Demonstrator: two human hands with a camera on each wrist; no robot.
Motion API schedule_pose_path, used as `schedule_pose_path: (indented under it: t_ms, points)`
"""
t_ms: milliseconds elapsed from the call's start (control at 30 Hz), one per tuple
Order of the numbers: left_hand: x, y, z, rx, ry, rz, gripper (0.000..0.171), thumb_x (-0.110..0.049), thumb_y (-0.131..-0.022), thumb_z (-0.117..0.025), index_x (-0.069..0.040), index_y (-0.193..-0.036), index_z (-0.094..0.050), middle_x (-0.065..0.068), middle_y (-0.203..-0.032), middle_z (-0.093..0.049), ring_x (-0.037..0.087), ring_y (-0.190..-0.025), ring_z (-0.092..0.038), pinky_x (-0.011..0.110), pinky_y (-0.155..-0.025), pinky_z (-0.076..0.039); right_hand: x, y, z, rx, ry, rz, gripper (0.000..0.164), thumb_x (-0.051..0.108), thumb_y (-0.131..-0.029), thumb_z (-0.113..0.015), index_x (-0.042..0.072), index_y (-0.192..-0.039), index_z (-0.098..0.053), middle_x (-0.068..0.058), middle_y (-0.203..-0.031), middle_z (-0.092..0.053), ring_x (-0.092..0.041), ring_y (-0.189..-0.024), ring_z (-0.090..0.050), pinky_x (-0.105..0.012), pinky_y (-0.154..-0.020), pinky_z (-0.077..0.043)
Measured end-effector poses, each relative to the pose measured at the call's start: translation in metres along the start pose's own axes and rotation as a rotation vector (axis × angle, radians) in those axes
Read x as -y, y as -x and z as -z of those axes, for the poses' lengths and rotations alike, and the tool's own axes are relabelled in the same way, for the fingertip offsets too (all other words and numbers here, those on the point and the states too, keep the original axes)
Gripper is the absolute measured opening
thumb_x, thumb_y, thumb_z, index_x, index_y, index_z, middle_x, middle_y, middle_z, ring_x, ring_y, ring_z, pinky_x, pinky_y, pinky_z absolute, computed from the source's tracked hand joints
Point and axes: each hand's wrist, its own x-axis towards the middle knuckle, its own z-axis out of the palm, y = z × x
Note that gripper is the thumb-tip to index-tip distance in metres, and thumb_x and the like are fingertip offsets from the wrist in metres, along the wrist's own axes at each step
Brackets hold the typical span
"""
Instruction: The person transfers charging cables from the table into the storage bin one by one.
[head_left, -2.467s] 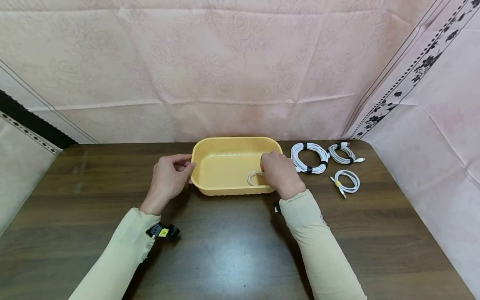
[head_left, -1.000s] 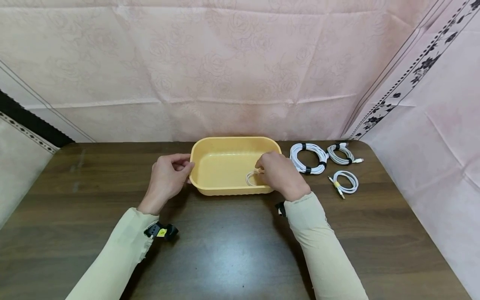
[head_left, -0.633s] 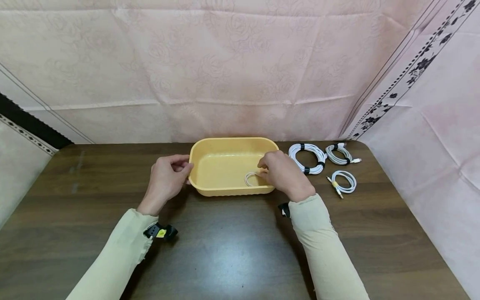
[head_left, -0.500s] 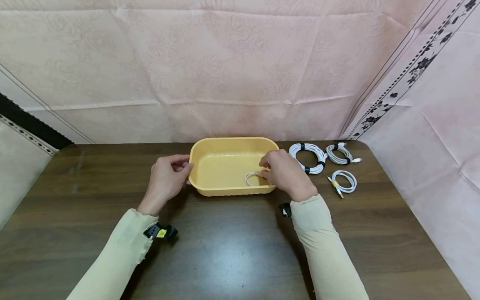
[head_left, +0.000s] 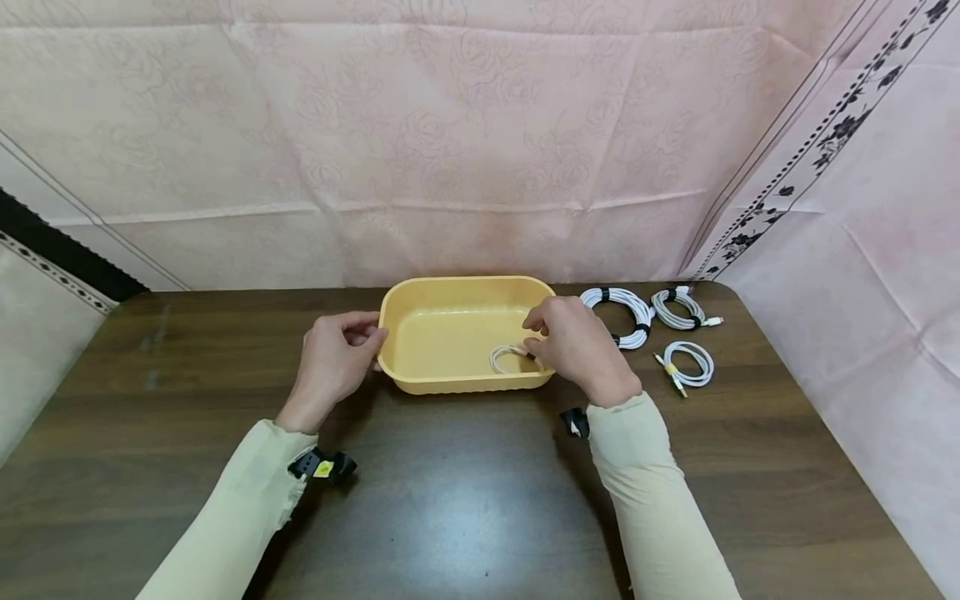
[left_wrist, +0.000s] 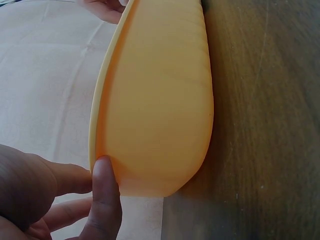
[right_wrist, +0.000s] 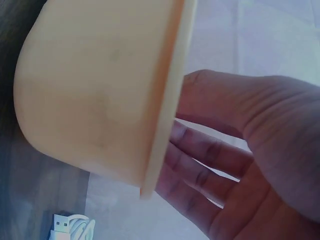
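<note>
A yellow plastic tray (head_left: 450, 386) stands near the back of the table. In the head view my left hand (head_left: 333, 358) pinches its left rim between thumb and fingers; the left wrist view shows those fingers (left_wrist: 106, 195) at the rim. Inside the tray, at the front right corner, lies a small coiled white cable (head_left: 498, 358) with a dark tie. My right hand (head_left: 581, 346) reaches over the right rim, its thumb and fingers apart above the cable. In the right wrist view the tips of the right hand (right_wrist: 225, 150) are hidden behind the tray wall.
Right of the tray lie a large white cable coil (head_left: 641, 323) with black ties, a smaller coil (head_left: 671, 317) behind it, and a thin white cable (head_left: 701, 367) with a yellow tie. A pink patterned cloth (head_left: 450, 167) hangs behind the table (head_left: 450, 500).
My right hand has let go of the small cable and shifted a little right, uncovering more of the coil and its tie. The left hand keeps its grip on the rim.
</note>
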Motion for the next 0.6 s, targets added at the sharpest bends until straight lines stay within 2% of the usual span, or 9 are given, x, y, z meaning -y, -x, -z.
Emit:
schedule_pose_path:
  t_ms: [200,433,600]
  points:
    - [-0.001,0.000,0.000,0.007,0.010,0.007,0.032,-0.015,-0.100,-0.065,0.000,-0.128,-0.068,0.019,-0.103,-0.070,0.016,-0.067,-0.070,0.020,-0.057,-0.058,0.002,0.003,0.006,0.009,-0.005,-0.009,0.022,0.011,-0.087,-0.078,0.006,-0.108,-0.079,-0.010,-0.105,-0.076,-0.028,-0.098,-0.071,-0.044,-0.086,-0.058]
    - [-0.001,0.001,0.001,0.010,0.000,0.014,0.032,-0.016,-0.100,-0.065,0.000,-0.129,-0.068,0.019,-0.104,-0.070,0.018,-0.068,-0.070,0.019,-0.057,-0.057,0.004,0.007,0.011,0.016,0.005,-0.016,0.021,0.011,-0.085,-0.079,0.006,-0.106,-0.079,-0.010,-0.104,-0.075,-0.025,-0.096,-0.068,-0.043,-0.086,-0.057]
    - [-0.001,0.001,0.001,0.010,-0.002,0.016,0.033,-0.016,-0.100,-0.065,0.000,-0.129,-0.068,0.019,-0.104,-0.070,0.019,-0.070,-0.070,0.019,-0.057,-0.057,0.005,0.009,0.013,0.033,0.005,-0.037,0.025,0.011,-0.086,-0.080,0.006,-0.110,-0.078,-0.011,-0.108,-0.074,-0.027,-0.100,-0.069,-0.045,-0.087,-0.057]
